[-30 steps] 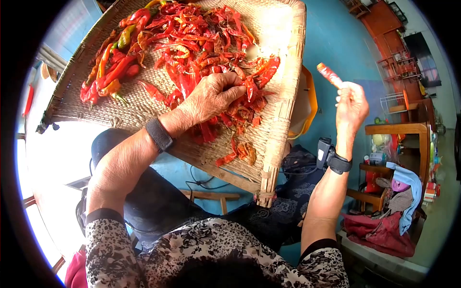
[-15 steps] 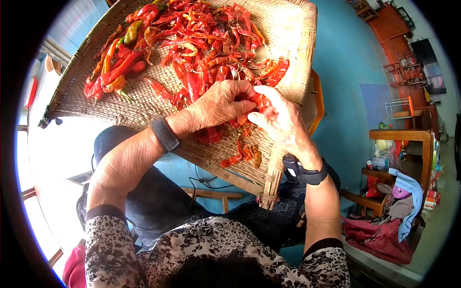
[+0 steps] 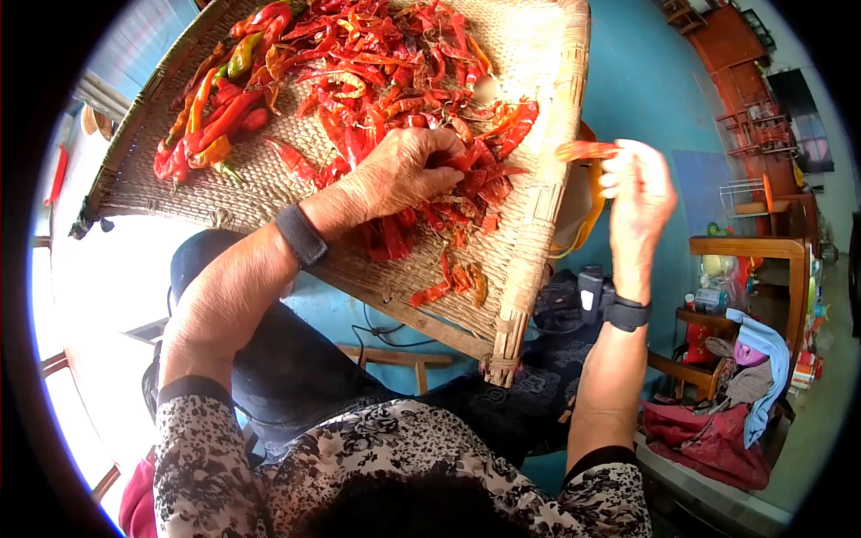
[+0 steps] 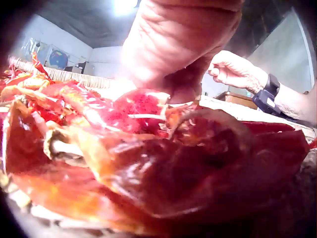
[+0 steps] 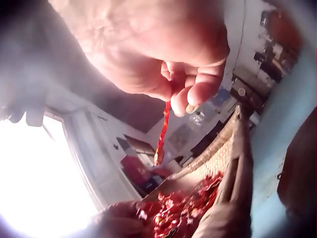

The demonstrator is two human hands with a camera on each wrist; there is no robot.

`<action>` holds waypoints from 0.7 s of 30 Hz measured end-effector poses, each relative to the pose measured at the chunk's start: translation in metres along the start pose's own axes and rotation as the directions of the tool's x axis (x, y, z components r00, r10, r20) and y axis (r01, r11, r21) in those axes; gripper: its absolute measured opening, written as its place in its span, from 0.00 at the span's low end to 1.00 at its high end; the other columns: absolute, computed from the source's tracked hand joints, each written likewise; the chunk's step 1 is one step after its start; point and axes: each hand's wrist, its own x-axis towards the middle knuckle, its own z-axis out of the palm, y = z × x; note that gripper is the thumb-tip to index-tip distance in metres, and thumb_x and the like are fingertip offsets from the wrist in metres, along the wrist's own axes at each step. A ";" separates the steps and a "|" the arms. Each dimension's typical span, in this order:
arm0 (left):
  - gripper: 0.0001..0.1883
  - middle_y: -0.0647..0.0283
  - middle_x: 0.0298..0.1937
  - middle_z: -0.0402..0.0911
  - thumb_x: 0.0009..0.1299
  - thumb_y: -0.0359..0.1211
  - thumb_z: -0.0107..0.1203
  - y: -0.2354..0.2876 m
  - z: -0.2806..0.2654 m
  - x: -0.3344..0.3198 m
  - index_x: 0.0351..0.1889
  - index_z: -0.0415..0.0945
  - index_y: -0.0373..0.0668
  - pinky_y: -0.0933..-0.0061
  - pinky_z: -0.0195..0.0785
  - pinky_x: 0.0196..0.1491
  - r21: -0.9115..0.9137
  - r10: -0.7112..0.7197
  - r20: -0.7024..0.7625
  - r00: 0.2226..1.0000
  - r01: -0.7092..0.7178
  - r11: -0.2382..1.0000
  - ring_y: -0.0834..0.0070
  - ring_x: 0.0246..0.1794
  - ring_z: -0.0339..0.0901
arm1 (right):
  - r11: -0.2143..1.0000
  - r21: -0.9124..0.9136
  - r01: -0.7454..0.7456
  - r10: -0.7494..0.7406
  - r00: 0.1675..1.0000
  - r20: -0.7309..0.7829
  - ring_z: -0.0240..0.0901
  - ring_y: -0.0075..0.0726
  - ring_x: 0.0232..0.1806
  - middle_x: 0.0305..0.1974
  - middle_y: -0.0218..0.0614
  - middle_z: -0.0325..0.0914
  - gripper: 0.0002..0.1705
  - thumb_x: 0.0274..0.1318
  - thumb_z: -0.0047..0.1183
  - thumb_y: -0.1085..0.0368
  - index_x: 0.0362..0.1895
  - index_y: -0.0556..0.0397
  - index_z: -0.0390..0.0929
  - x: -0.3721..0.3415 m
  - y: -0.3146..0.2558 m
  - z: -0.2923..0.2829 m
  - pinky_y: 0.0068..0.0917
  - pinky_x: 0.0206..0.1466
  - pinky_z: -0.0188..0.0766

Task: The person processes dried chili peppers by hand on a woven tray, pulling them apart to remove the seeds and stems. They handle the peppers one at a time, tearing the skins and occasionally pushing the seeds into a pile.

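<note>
Red chili peppers (image 3: 377,72) lie heaped on a woven tray (image 3: 538,72). My left hand (image 3: 399,175) is low over the heap, thumb and fingers pinching a red pepper (image 3: 457,163). Close up in the left wrist view, that hand (image 4: 178,39) is above glossy red peppers (image 4: 163,168). Beyond the tray's right edge, my right hand (image 3: 641,193) pinches one red pepper piece (image 3: 587,151) by its end. From the right wrist view, the piece (image 5: 162,134) hangs below the fingers of the right hand (image 5: 153,49).
A yellow-rimmed container (image 3: 592,211) stands partly under the tray's right side. Larger red and green peppers (image 3: 215,117) lie on the tray's left. A wooden chair (image 3: 744,247) with cloths is at the right; a wooden stool (image 3: 395,359) and a cable are below the tray.
My right hand came in to the left hand over the tray, then moved back out to the right with a pepper piece. The left hand has stayed over the heap.
</note>
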 end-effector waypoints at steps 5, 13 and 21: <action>0.08 0.60 0.32 0.79 0.70 0.31 0.55 -0.003 -0.008 0.003 0.41 0.75 0.36 0.70 0.70 0.38 0.217 0.080 -0.020 0.997 -0.074 0.973 0.77 0.33 0.76 | 0.951 -0.306 -0.046 -0.014 0.981 -0.191 0.76 0.28 0.26 0.29 0.35 0.81 0.11 0.65 0.53 0.63 0.46 0.57 0.78 0.015 0.025 -0.036 0.24 0.29 0.73; 0.08 0.59 0.33 0.81 0.71 0.32 0.54 -0.006 0.000 0.002 0.43 0.76 0.36 0.70 0.70 0.38 0.168 0.137 -0.032 0.990 -0.129 0.977 0.74 0.33 0.77 | 0.854 -0.405 0.327 -0.211 0.929 0.305 0.79 0.40 0.38 0.43 0.47 0.79 0.19 0.55 0.61 0.66 0.52 0.55 0.76 0.004 0.003 0.013 0.32 0.40 0.76; 0.06 0.56 0.30 0.80 0.69 0.31 0.57 -0.001 0.009 0.000 0.39 0.78 0.38 0.68 0.72 0.37 0.052 0.167 0.007 0.986 -0.167 0.985 0.67 0.32 0.80 | 0.985 -0.121 0.125 -0.023 0.783 0.621 0.77 0.26 0.29 0.35 0.40 0.80 0.15 0.55 0.60 0.70 0.48 0.54 0.74 -0.023 -0.026 0.073 0.28 0.32 0.75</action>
